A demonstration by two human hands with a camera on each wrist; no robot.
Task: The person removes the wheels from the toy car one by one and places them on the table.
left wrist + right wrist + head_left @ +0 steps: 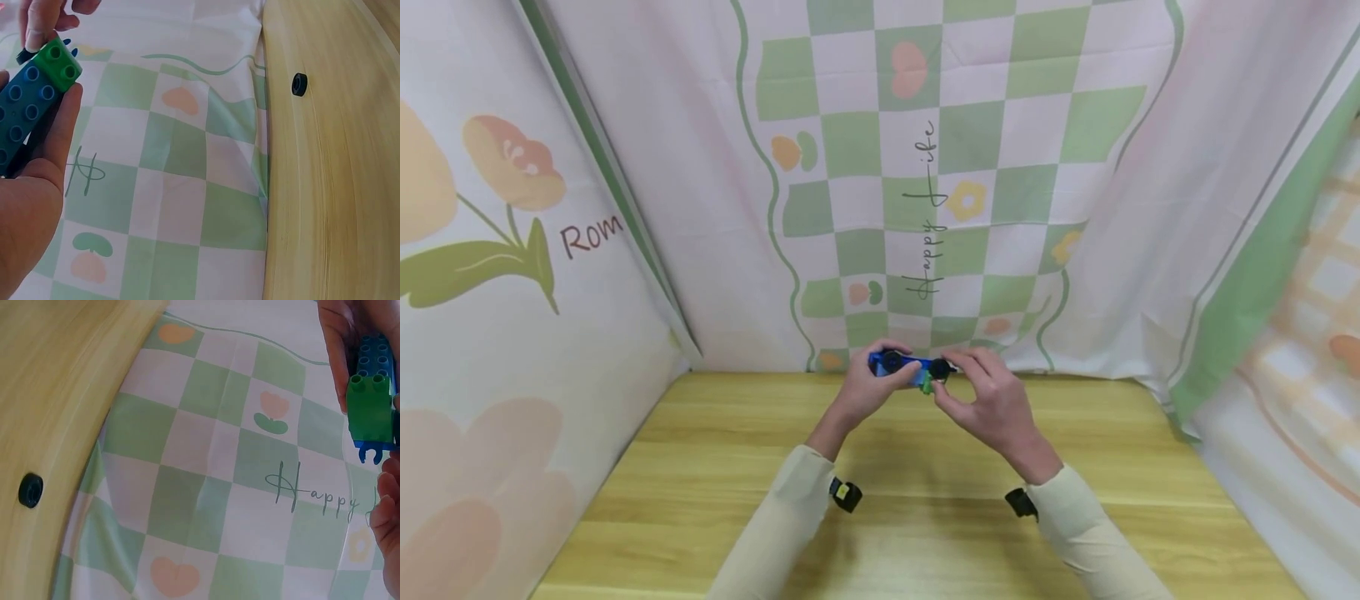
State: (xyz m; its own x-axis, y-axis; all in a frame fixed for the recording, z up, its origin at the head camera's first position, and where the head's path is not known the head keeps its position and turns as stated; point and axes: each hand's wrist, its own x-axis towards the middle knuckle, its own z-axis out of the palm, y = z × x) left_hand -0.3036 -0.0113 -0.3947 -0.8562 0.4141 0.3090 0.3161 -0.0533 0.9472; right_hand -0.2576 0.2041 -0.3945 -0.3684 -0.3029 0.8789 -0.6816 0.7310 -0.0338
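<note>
Both hands hold up a toy block car [910, 372] near the back edge of the table. It has a blue base, studded blue bricks [28, 103] and a green brick [369, 409] at one end. My left hand [867, 390] grips the blue body, thumb along its side. One black wheel [891, 361] shows beside the left fingers. At the green end, my right hand [996, 400] pinches another black wheel [939, 369] between thumb and fingers, against the car's side. A blue hook-shaped coupling [370, 452] sticks out below the green brick. Part of the car is hidden by the hands.
A loose black wheel [300, 84] stands on the wooden table [715, 483], seen in both wrist views. A patterned cloth [850, 200] hangs behind the table, with more cloth at either side. Cameras are strapped to both wrists.
</note>
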